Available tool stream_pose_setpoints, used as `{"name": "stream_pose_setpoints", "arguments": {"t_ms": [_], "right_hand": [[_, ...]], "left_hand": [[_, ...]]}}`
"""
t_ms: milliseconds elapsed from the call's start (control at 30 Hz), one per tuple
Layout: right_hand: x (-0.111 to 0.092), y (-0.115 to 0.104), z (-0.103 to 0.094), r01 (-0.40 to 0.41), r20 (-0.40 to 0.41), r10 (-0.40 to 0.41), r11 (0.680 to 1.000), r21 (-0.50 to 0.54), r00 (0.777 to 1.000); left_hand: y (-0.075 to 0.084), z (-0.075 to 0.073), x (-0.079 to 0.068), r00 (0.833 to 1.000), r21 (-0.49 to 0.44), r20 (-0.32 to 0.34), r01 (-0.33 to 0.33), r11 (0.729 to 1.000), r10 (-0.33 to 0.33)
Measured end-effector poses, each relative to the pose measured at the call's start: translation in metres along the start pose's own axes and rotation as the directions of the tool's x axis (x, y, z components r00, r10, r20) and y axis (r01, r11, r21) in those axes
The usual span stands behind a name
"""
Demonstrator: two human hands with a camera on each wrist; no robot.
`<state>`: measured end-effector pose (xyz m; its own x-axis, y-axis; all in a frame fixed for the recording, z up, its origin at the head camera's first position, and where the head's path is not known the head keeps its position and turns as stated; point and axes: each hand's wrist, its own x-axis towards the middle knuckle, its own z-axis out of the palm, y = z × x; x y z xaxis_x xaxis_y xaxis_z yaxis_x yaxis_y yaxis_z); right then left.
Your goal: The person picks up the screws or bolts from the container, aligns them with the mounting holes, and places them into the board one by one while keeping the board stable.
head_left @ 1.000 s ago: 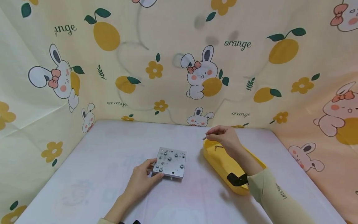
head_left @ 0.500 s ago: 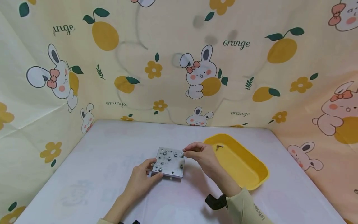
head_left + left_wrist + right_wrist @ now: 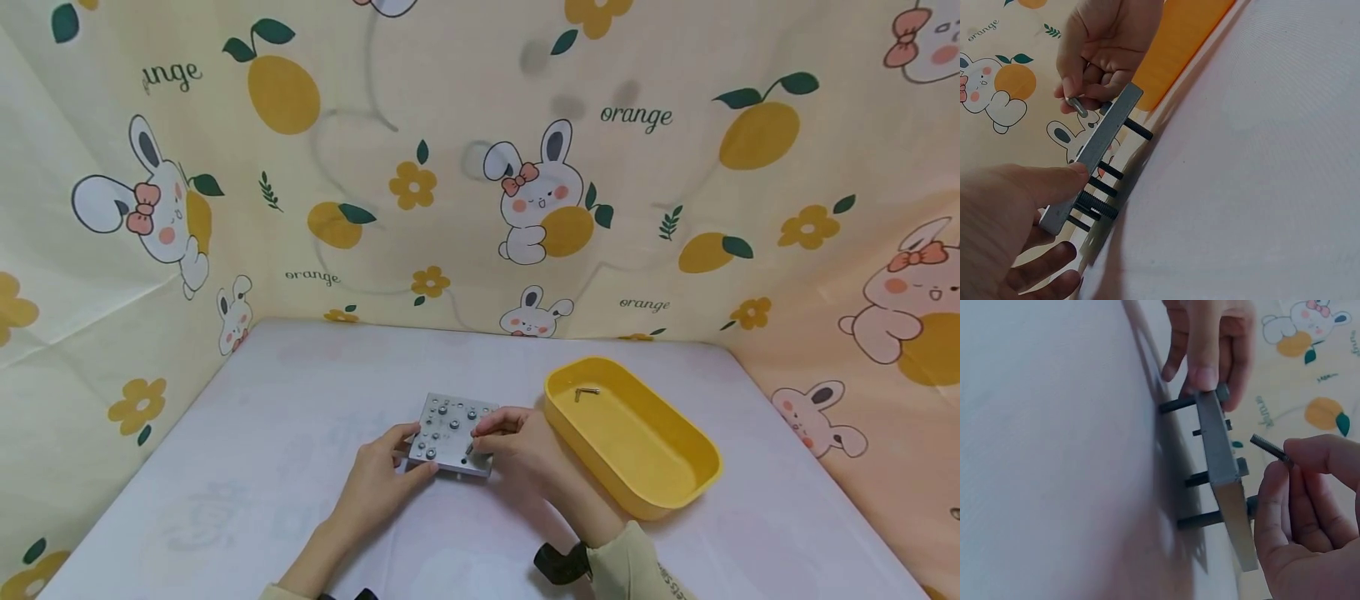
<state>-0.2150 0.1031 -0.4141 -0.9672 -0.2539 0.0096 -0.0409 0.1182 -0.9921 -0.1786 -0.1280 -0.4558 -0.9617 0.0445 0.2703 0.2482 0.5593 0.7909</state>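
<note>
A square metal plate with holes and several socket-head screws stands at the middle of the table. Threaded shanks stick out of its underside in both wrist views. My left hand grips the plate's left corner, thumb on the front edge and fingers along the left side. Thumb and fingertips of my right hand pinch a small screw over the plate's right front part, close to a dark open hole. The screw is tilted, and its threaded end points toward the plate in the right wrist view.
Right of the plate stands a yellow tray with a couple of small screws at its far end. A white cover lies over the table. Behind it hangs a printed cloth with rabbits and oranges.
My right hand has moved left from above the yellow tray to the plate, carrying the screw, then toward the plate's front. My left hand and the plate have stayed in place.
</note>
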Motion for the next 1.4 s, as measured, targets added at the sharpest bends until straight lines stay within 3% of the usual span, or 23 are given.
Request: {"name": "stream_pose_setpoints", "arguments": {"t_ms": [267,567,833,1400], "right_hand": [[0.0012,0.0035,-0.0023,0.012,0.051,-0.01,0.999,-0.042,0.999],[0.0007,0.0061,-0.0014,0.083,0.077,-0.07,0.98,-0.182,0.995],[0.0017,0.0052,-0.0021,0.112,0.114,-0.091,0.974,-0.198,0.989],[0.0072,0.0004,-0.0025,0.116,0.186,-0.071,0.963,-0.242,0.98]], "left_hand": [[-0.0001,0.0,0.0001,1.0,0.003,-0.003,0.003,1.0,-0.003],[0.0007,0.0007,-0.0007,1.0,-0.024,0.004,0.004,1.0,-0.004],[0.0014,0.0004,-0.0014,1.0,-0.093,0.008,0.002,0.996,-0.002],[0.0032,-0.0012,-0.0015,1.0,-0.15,0.023,0.024,0.988,-0.02]]}}
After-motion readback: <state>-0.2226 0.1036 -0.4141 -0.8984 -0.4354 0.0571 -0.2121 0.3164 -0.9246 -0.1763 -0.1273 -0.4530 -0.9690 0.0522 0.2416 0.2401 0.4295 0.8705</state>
